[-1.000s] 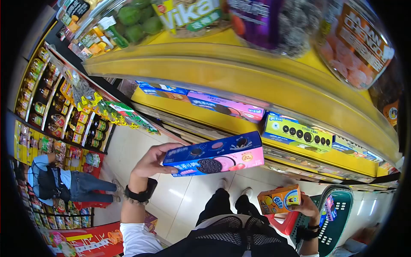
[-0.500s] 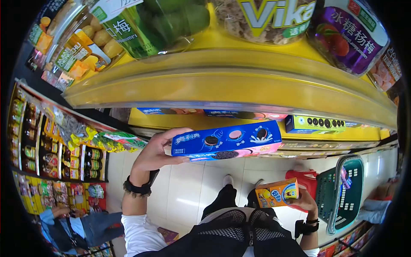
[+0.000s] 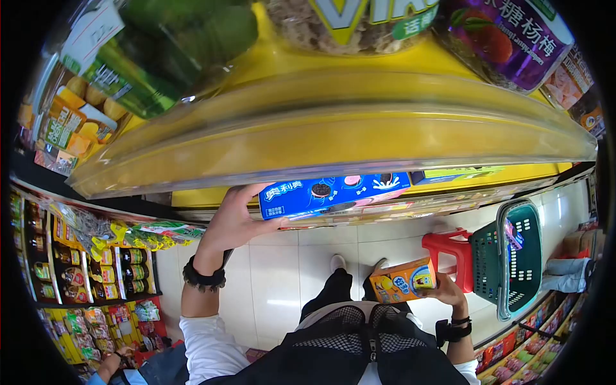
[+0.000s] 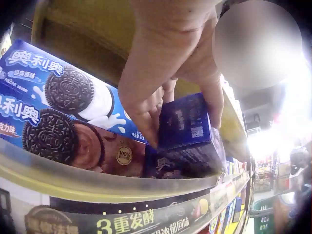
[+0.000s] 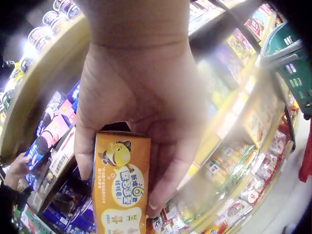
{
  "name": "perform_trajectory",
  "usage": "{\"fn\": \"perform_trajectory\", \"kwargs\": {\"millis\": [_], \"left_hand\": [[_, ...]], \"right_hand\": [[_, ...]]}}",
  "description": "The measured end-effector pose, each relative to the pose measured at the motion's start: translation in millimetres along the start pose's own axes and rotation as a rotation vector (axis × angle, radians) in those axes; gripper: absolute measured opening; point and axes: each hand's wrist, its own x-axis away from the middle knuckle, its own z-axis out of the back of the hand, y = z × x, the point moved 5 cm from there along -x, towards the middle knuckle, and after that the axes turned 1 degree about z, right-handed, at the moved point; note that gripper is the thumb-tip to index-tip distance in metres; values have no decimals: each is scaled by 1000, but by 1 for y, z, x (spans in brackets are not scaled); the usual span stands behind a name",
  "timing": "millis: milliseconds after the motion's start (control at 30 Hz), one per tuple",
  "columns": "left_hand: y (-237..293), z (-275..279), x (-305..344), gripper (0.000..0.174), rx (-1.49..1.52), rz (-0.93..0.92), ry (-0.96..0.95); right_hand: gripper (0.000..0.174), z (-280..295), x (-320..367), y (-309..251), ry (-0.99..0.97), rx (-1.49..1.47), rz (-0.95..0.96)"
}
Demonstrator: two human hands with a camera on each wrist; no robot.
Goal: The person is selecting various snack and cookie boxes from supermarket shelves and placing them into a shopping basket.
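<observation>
My left hand point(image 3: 231, 221) grips one end of a blue and pink box of sandwich cookies point(image 3: 305, 197), thumb on the near side. Its far part sits under the overhanging upper shelf. In the left wrist view the box end point(image 4: 187, 122) shows between thumb and fingers, just behind the clear shelf lip point(image 4: 146, 187). Beside it are stacked blue cookie boxes point(image 4: 73, 90), one with a brown lower part. Lower and to the right, my right hand point(image 3: 452, 294) holds an orange snack box point(image 3: 403, 282) with a yellow cartoon figure; its fingers flank the box point(image 5: 122, 180) in the right wrist view.
The upper shelf's yellow edge point(image 3: 321, 141) juts out above the left hand, with large plastic jars point(image 3: 500, 42) on it. A green shopping basket point(image 3: 499, 295) and a red stool point(image 3: 443, 239) stand at right. Another person's arm point(image 3: 108, 367) shows at lower left.
My left hand has carried the cookie box from over the floor up to the shelf, partly under the upper edge. The right hand still holds the orange box. The head view has shifted.
</observation>
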Motion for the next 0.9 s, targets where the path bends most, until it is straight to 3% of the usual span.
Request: {"fn": "perform_trajectory", "kwargs": {"millis": [367,433,567,633,900], "left_hand": [[11,-16,-12,45,-228,57,100],[15,-20,-7,43,-509,-2,184],[11,-24,-4,41,-429,39,199],[15,-27,-3,43,-682,-35,256],[17,-31,0,44,-850,-173,405]], "right_hand": [[47,5,-4,1,-37,18,27],[46,6,-4,1,-29,41,46],[47,9,-6,6,-17,107,12],[48,9,-6,4,-20,125,14],[56,8,-12,16,-45,109,22]]}}
